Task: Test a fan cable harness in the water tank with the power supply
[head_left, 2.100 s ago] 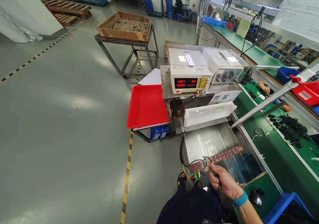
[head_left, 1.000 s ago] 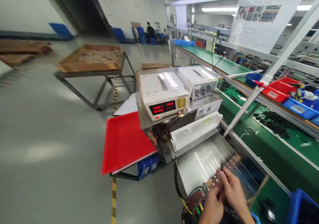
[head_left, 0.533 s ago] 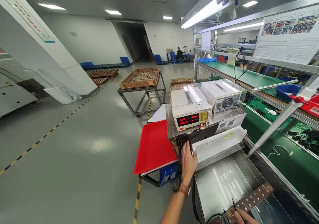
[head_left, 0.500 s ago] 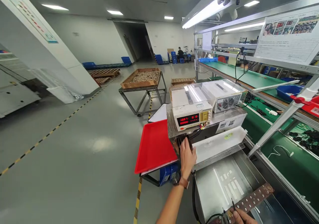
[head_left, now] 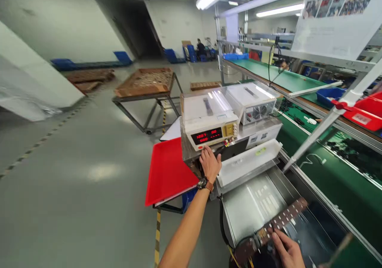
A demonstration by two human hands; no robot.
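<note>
My left hand point(head_left: 210, 164), with a watch on its wrist, reaches to the lower front corner of a white meter point(head_left: 209, 127) with a lit red digit display. Its fingers are stretched out, the tips at the orange-red button point(head_left: 201, 147), and the thumb stands apart. Low in the view, my right hand point(head_left: 288, 249) pinches a thin black probe point(head_left: 272, 225) over a brown strip with rows of metal-ringed holes point(head_left: 288, 216). The strip slants across a metal tray point(head_left: 241, 208). Blur hides the probe's tip.
A white trough point(head_left: 247, 162) lies below the meter, and a second white instrument point(head_left: 259, 111) stands beside it. At left is a red tray point(head_left: 170, 172) on a cart. A slanted white post point(head_left: 322, 140) and green conveyor point(head_left: 331, 188) border the right.
My left hand has moved up from the dark gap below the meter to its front corner. The view has shifted right and down. My right hand stays at the strip.
</note>
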